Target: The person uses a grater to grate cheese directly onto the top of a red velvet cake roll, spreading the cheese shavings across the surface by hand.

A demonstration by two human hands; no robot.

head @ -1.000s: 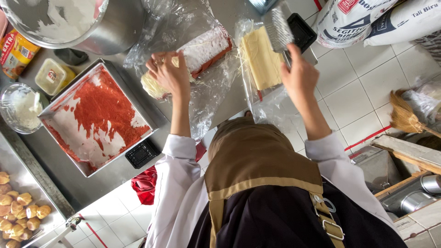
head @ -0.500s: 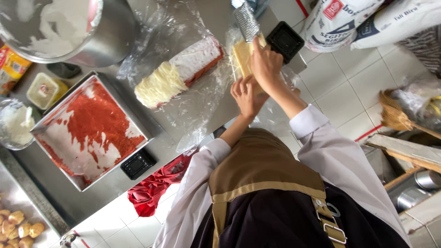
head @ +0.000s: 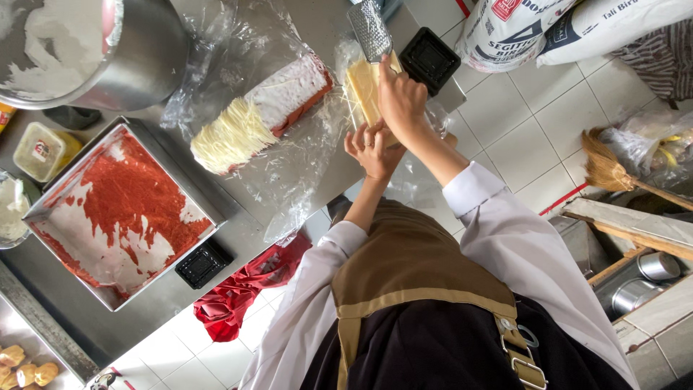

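My right hand [head: 401,101] grips the handle of a flat metal grater [head: 369,29], which lies over a pale yellow cheese block [head: 363,87] on clear plastic wrap. My left hand [head: 372,148] sits just below it, fingers curled on the near end of the cheese block. To the left, on crumpled plastic, lies a long red cake [head: 289,94] coated in white cream. Grated cheese shreds [head: 229,136] cover its near half.
A square tray [head: 45,209] lined with paper and red crumbs lies at left, beside a big steel bowl [head: 137,65]. Two black containers [head: 432,58] [head: 203,263], a red cloth [head: 238,292], a yellow tub [head: 43,148], sacks [head: 520,29] and a broom [head: 613,170] are about.
My left hand left the cake and came across to the cheese block beside my right hand. The right hand with the grater has shifted over the cheese block.
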